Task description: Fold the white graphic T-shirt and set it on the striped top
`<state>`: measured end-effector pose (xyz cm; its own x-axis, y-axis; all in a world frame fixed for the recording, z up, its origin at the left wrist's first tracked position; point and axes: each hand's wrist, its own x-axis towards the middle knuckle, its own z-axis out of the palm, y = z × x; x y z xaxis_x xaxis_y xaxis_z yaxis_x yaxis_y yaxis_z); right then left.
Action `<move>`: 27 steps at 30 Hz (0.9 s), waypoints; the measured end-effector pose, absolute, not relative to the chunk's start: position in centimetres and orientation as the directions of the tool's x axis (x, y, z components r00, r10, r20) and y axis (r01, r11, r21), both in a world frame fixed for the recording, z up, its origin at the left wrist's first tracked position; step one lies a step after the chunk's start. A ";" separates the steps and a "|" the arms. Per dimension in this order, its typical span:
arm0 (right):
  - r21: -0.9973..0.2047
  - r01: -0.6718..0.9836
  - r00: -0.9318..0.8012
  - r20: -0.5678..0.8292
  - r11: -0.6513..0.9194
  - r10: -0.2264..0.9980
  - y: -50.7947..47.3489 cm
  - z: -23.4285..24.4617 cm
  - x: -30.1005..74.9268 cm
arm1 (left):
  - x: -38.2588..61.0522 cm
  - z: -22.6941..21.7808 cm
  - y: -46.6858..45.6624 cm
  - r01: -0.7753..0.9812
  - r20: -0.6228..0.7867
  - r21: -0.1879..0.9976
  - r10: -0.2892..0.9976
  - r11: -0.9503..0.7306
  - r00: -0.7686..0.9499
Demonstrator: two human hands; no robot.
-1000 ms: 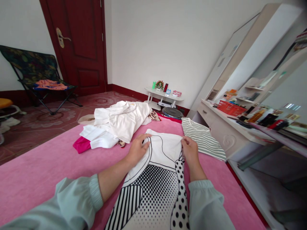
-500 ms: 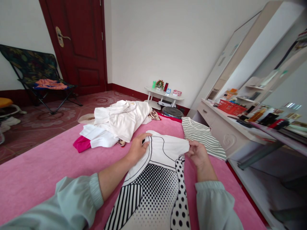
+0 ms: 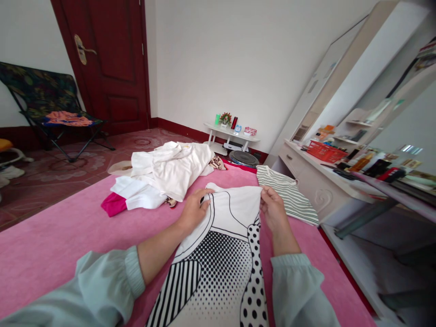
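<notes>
Compared with 0.5 s earlier, the right hand (image 3: 275, 209) had come back inward, toward the left hand (image 3: 195, 211), and the upper right corner of the patterned garment (image 3: 221, 268) no longer stuck out as far to the side. The left hand had kept its place at the upper left corner. The white clothes (image 3: 177, 168) and the striped top (image 3: 286, 193) lay where they had been.

The right hand was closed in a pinch, thumb and fingertips gripping the garment's corner. The left hand was partly curled, its thumb and fingers gripping the opposite edge, with a small gap between them. The garment lay lengthwise on the pink cover (image 3: 68, 240), between the 2 forearms, its white end farthest away and its dotted and striped parts nearer. The striped top lay just beyond the right hand.
</notes>
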<state>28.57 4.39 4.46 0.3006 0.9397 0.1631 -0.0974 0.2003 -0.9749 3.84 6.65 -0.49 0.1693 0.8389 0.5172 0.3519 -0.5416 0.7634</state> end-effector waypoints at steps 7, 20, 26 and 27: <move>-0.986 0.062 -0.006 0.155 0.155 0.988 3.8 5.7 25.3 | 4.0 0.2 5.6 0.523 0.687 0.513 0.691 -0.680 0.226; -0.797 0.542 -0.147 0.223 0.267 0.964 3.1 6.4 21.8 | 4.7 1.2 4.3 0.456 0.609 0.571 0.725 -0.682 0.322; -0.673 0.705 -0.149 0.169 0.225 0.974 3.2 6.7 24.2 | 4.8 1.2 4.5 0.286 0.587 0.680 0.735 -0.675 0.339; -0.672 0.707 -0.144 0.171 0.222 0.975 3.3 6.5 24.6 | 4.8 1.3 4.4 0.239 0.588 0.699 0.732 -0.674 0.344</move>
<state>24.55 3.29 6.50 -0.1443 0.9747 0.1706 0.7065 0.2222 -0.6719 4.81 4.41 1.34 0.3442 0.7322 0.5877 0.2388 -0.6736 0.6995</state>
